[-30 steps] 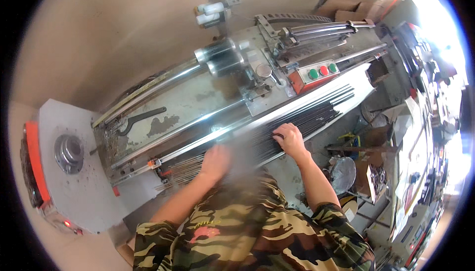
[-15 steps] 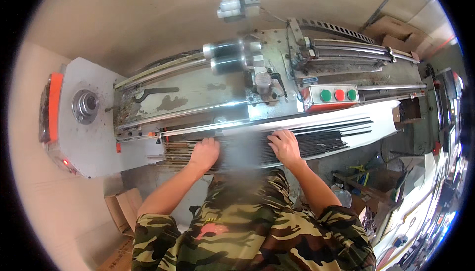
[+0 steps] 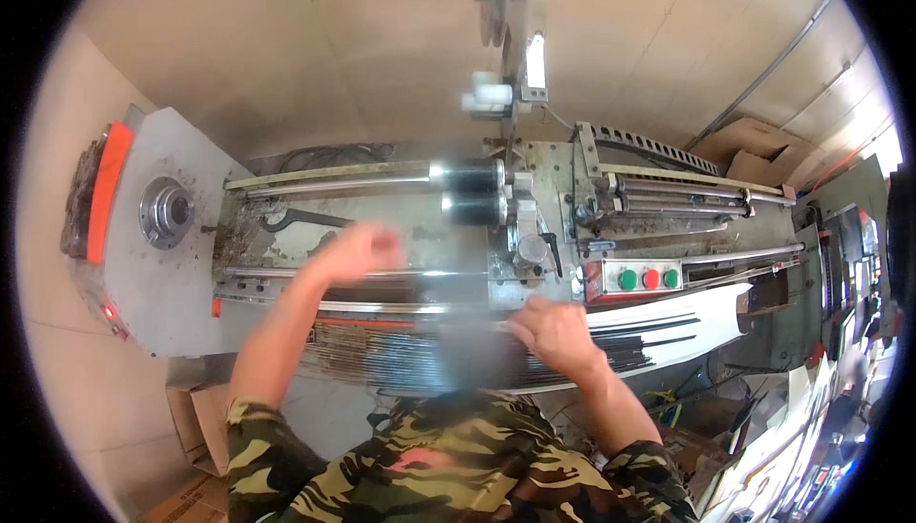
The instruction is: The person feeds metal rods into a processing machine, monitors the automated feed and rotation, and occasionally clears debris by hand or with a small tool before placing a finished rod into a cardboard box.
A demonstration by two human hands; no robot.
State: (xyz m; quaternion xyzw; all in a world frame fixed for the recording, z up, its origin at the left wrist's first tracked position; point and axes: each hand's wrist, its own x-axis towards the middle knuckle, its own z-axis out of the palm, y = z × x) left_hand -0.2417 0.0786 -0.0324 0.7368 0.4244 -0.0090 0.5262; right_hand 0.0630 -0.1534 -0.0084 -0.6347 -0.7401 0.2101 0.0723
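Observation:
A broad layer of thin dark rods point(image 3: 382, 353) lies side by side in front of me, on a white sheet point(image 3: 722, 318) whose right end is bare. Raised above the machine's front rails is my left hand point(image 3: 363, 248), its fingers smeared by motion; whether it holds anything does not show. My right hand point(image 3: 558, 337) is over the back edge of the rods, its fingers curled and pinched together. What sits in that pinch is too small to make out. A grey blur in the middle of the picture hides part of the rods.
Behind the rods stands a long machine with metal rails point(image 3: 334, 182), shiny rollers point(image 3: 472, 208) and a button box point(image 3: 634, 278). A hook wrench point(image 3: 303, 219) lies on its bed. The grey end housing point(image 3: 186, 284) is at left. Cardboard boxes point(image 3: 205, 418) are low at left.
My left hand has lifted off the rods and moved up over the machine's front rails. My right hand stays at the rods' back edge. The view has tilted upward.

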